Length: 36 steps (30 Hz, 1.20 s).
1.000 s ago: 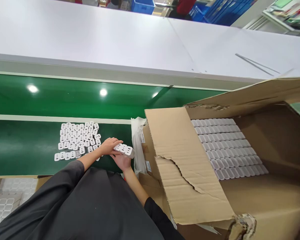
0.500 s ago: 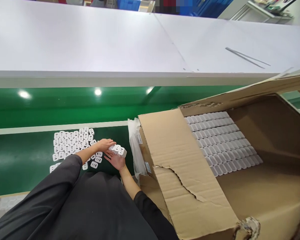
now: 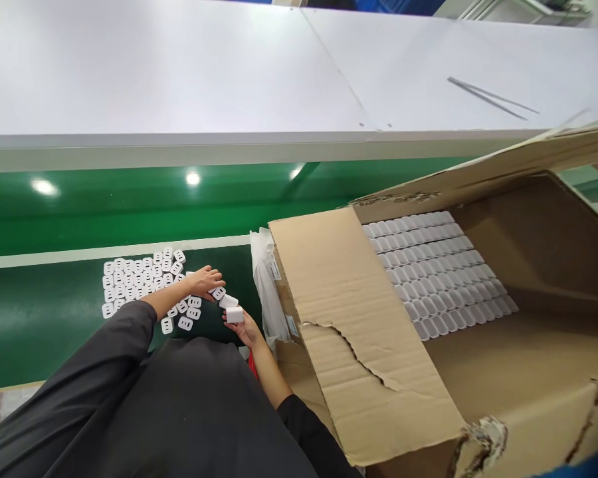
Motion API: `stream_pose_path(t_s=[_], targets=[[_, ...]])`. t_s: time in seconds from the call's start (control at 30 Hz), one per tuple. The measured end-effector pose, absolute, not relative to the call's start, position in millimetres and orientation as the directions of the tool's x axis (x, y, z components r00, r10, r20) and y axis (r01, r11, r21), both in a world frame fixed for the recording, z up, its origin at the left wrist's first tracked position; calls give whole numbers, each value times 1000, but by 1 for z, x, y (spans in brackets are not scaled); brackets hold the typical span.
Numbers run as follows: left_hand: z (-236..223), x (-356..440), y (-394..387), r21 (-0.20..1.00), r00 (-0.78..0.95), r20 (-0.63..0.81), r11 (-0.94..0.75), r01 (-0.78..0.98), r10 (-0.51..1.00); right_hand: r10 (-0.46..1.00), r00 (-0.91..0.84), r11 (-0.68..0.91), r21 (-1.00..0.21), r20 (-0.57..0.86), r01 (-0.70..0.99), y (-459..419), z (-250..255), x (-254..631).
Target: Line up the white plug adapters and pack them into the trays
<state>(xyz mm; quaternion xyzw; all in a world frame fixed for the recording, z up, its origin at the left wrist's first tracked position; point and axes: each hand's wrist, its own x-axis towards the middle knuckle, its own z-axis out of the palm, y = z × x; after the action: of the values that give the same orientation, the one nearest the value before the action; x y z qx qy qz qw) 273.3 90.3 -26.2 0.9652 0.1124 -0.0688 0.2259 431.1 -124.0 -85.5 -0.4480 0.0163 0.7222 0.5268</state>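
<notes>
On the dark green surface lie many small white rounded blocks (image 3: pixel 128 279), mostly with dark slots facing up and bunched in rough rows. My left hand (image 3: pixel 204 282) reaches over the right side of this group, its fingers bent down over a slotted white block (image 3: pixel 220 293). My right hand (image 3: pixel 249 330) has its fingers curled round another white block (image 3: pixel 234 315), whose plain side faces me. Between the two hands a tilted white block (image 3: pixel 228 302) rests against the others; which hand bears it I cannot tell.
A large open cardboard box (image 3: pixel 379 345) stands at the right, with rows of white pieces (image 3: pixel 438 272) inside. A whitish plastic sheet (image 3: pixel 266 285) hangs at its left side. Thin grey tweezers (image 3: pixel 493 97) lie on the white shelf (image 3: pixel 179 73) beyond.
The row of blocks held between my hands has come apart and tilted. My right hand has turned and moved slightly down and right with one block. The view has shifted a little.
</notes>
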Motion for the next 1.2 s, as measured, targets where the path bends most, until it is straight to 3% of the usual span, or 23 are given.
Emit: stream_pose_path(t_s=[0.27, 0.5, 0.73, 1.03, 1.2], targets=[[1, 223, 124, 334, 865, -261, -801, 498, 429, 751, -19, -381, -408, -661, -830, -125, -88, 430], [-11, 234, 116, 201, 762, -423, -769, 607, 491, 761, 1, -336, -395, -649, -855, -123, -85, 420], [-5, 245, 117, 114, 689, -451, -729, 675, 568, 767, -2, -320, -380, -642, -868, -123, -78, 412], [19, 256, 114, 253, 776, -291, -737, 627, 560, 800, 5, -280, -380, -600, -881, -125, -76, 403], [37, 277, 66, 454, 943, -159, -827, 332, 291, 819, -33, -297, -374, -573, -878, -128, -68, 403]])
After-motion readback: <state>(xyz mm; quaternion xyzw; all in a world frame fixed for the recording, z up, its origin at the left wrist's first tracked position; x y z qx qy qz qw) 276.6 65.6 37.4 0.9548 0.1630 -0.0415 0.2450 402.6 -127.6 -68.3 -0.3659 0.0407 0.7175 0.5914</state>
